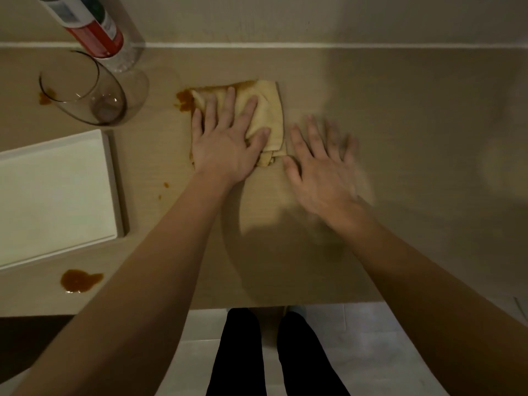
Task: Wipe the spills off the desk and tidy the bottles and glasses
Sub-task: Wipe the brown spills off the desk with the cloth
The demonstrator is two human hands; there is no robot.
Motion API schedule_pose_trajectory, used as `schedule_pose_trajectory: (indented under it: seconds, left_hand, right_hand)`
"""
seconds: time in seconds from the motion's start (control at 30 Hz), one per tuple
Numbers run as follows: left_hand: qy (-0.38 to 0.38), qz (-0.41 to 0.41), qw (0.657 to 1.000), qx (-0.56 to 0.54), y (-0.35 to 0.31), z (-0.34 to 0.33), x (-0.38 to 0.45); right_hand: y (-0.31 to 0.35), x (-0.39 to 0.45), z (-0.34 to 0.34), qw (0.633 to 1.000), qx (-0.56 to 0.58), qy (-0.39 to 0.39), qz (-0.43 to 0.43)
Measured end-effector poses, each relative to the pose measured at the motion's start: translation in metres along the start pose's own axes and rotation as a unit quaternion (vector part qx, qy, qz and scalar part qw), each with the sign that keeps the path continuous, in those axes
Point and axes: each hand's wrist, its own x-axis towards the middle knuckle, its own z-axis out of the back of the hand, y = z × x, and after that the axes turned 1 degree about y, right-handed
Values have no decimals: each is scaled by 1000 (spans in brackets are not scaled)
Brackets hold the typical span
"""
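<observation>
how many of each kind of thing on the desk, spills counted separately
bottle: 1
glass: 1
white tray: 1
cloth: 1
larger brown spills: 3, plus tiny drops
total: 7

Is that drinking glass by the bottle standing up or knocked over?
Knocked over. The glass lies on its side on the desk, open rim toward the left and base toward the right, just in front of the bottle.
</observation>
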Motion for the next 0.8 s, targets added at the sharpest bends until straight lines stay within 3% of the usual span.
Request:
schedule_pose_trajectory:
  seconds: [0.13,0.4,0.8]
  left_hand:
    - [-4,26,1000,7,4,-4,-27]
    - [22,-74,996,43,-5,5,25]
    - [2,-5,1000,16,1,0,20]
  right_hand:
    - [-1,0,0,1000,17,0,6]
    - [0,-1,2,1000,25,10,0]
    - [0,-1,1,999,37,5,3]
